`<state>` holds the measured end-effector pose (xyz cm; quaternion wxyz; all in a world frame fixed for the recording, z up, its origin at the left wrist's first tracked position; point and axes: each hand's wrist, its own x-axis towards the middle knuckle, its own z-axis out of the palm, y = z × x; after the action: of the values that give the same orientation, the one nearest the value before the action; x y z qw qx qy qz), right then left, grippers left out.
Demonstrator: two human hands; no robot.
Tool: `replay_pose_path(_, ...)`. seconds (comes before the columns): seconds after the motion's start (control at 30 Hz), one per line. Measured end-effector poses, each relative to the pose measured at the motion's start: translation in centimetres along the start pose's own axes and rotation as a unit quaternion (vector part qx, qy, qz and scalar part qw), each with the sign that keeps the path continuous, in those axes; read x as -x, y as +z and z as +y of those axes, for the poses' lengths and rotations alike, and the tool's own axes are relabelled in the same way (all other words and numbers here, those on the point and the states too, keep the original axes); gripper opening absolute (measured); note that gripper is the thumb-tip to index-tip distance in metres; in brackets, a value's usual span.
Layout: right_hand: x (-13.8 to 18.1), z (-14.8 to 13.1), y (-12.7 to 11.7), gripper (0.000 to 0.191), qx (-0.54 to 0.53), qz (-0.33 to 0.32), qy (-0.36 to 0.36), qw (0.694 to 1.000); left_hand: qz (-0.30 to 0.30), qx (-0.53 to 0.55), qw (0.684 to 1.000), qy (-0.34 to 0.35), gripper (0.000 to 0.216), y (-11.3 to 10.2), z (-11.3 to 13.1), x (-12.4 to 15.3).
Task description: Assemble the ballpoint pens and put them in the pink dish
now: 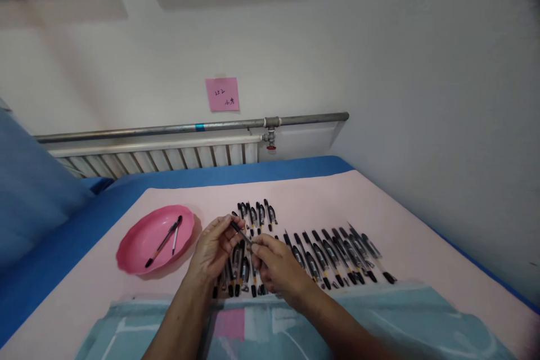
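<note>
Black on pink, grips a pen piece (242,233) in left hand (212,250) and right hand (278,265) right of the bowl (134,244), with one apparently finished pen (162,242) inside it and many loose parts (313,265) remaining farther right.

Left hand (213,250) and right hand (278,265) hold a dark pen (241,232).

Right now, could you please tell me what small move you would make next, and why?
I would probably steady the dark pen piece with the left hand and press gently with the right hand, since the fingers of each hand seem to hold it near opposite ends.
</note>
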<state>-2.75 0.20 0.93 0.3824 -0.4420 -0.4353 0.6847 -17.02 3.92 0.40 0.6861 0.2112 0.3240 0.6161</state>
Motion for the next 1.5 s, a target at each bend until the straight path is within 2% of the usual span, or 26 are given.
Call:
replay_pose_path(0.07, 0.3, -0.5, 0.0, 0.008, -0.076, -0.026, 0.045, 0.996, -0.013, -0.004, 1.0, -0.007, 0.004, 0.0, 0.2, 0.1)
replay_pose_path(0.13, 0.4, -0.9, 0.0, 0.009, -0.108, -0.033, 0.053, 0.992, -0.019, -0.007, 1.0, -0.019, 0.009, 0.2, 0.2, 0.1)
replay_pose_path(0.23, 0.4, -0.8, 0.2, 0.007, -0.064, -0.006, 0.033, 0.997, -0.008, -0.005, 0.999, -0.034, 0.014, 0.3, 0.1, 0.0)
replay_pose_path(0.37, 0.2, -0.5, 0.4, 0.006, -0.029, 0.012, 0.023, 0.999, 0.005, -0.005, 1.0, -0.006, 0.003, 0.1, -0.2, -0.1)
replay_pose_path(0.47, 0.3, -0.6, 0.1, 0.008, -0.109, -0.024, 0.048, 0.993, -0.008, -0.004, 1.0, 0.004, 0.002, -0.1, -0.1, -0.1)
replay_pose_path(0.57, 0.3, -0.8, -0.4, 0.014, -0.202, -0.073, 0.088, 0.973, -0.022, -0.006, 1.0, 0.008, 0.004, -0.2, 0.1, -0.1)
replay_pose_path(0.73, 0.3, -0.9, -0.6, 0.014, -0.272, -0.13, 0.133, 0.944, -0.031, -0.009, 0.999, 0.032, 0.006, 0.2, 0.4, 0.2)
replay_pose_path(0.8, 0.2, -0.9, -0.6, 0.014, -0.264, -0.131, 0.122, 0.948, -0.04, -0.02, 0.998, 0.042, 0.008, 0.4, 0.5, 0.2)
replay_pose_path(0.9, 0.0, -1.3, -1.2, 0.014, -0.233, -0.069, 0.06, 0.968, -0.037, -0.082, 0.993, 0.073, 0.017, 0.1, 0.6, -0.4)
replay_pose_path(0.97, -0.2, -1.6, -1.9, 0.015, -0.226, -0.016, 0.012, 0.974, 0.011, -0.196, 0.974, 0.11, 0.023, -0.6, 0.5, -1.2)
replay_pose_path(1.0, -0.4, -1.7, -2.2, 0.016, -0.228, 0.001, -0.004, 0.974, 0.042, -0.278, 0.951, 0.127, 0.022, -1.1, 0.4, -1.7)
replay_pose_path(1.07, -0.5, -2.0, -2.8, 0.018, -0.232, 0.016, -0.023, 0.972, 0.09, -0.439, 0.882, 0.148, 0.016, -2.0, 0.2, -2.8)
replay_pose_path(1.13, -0.6, -2.1, -3.1, 0.018, -0.229, 0.017, -0.027, 0.973, 0.102, -0.53, 0.828, 0.153, 0.013, -2.5, -0.1, -3.9)
replay_pose_path(1.33, -0.3, -2.3, -3.1, 0.017, -0.199, 0.028, -0.034, 0.979, 0.105, -0.609, 0.777, 0.122, 0.014, -2.2, -1.1, -6.6)
replay_pose_path(1.5, 0.0, -2.7, -3.5, 0.018, -0.197, 0.031, -0.038, 0.979, 0.13, -0.624, 0.765, 0.092, 0.009, -2.1, -1.3, -7.5)
